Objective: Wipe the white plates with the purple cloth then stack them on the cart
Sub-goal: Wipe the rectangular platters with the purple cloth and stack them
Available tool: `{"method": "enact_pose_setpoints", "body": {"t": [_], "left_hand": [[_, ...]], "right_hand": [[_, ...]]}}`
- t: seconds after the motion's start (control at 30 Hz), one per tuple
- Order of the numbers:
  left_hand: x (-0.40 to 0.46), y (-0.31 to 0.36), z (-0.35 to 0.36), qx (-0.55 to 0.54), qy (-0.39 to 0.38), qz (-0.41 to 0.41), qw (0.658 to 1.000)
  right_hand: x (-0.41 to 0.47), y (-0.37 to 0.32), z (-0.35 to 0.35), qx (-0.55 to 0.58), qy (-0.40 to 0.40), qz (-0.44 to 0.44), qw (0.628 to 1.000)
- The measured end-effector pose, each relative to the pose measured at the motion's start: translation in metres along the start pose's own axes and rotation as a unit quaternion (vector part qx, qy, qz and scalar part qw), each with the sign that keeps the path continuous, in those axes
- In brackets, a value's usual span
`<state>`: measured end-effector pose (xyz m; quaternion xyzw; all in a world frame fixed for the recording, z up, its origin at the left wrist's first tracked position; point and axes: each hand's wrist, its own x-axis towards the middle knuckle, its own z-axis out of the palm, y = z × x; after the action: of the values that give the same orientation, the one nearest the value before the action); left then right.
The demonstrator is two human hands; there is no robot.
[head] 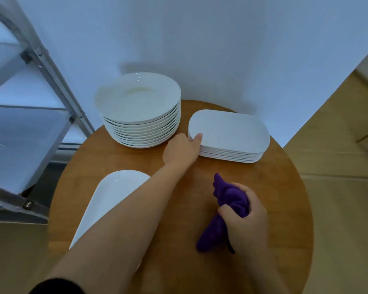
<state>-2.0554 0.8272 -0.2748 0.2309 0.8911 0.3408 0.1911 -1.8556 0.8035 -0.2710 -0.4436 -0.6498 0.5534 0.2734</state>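
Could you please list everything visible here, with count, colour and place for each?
round plates: one stack, white, far left of the table
oblong plates: one stack, white, far right of the table
long plate: one, white, near left of the table, partly hidden by the left forearm
purple cloth: one, bunched up, near right of the table
table: one, round, brown wood
cart: one, grey metal frame with pale shelves, left of the table
wall: white, behind the table
floor: tan, to the right
left hand: thumb on the top oblong plate's near-left rim
right hand: grips the purple cloth
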Motion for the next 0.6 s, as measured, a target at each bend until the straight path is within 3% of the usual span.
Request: {"method": "enact_pose_setpoints", "body": {"t": [0.13, 0.3, 0.43, 0.5, 0.6], "left_hand": [[0.019, 0.003, 0.010, 0.000, -0.007, -0.025, 1.000], [0.017, 0.005, 0.000, 0.019, 0.009, 0.002, 1.000], [0.005, 0.014, -0.010, -0.175, 0.010, -0.044, 0.983], [-0.009, 0.016, -0.015, -0.298, -0.016, -0.091, 0.950], [-0.034, 0.007, -0.023, -0.397, -0.053, -0.125, 0.908]], "right_hand": [[0.011, 0.006, -0.006, -0.007, -0.016, -0.006, 1.000], [0.016, 0.012, -0.009, 0.017, -0.007, 0.020, 1.000], [0.014, 0.014, -0.009, 0.038, 0.013, 0.020, 0.999], [0.013, 0.015, -0.012, 0.086, 0.051, 0.048, 0.994], [0.010, 0.012, -0.020, 0.194, 0.119, 0.115, 0.967]]}}
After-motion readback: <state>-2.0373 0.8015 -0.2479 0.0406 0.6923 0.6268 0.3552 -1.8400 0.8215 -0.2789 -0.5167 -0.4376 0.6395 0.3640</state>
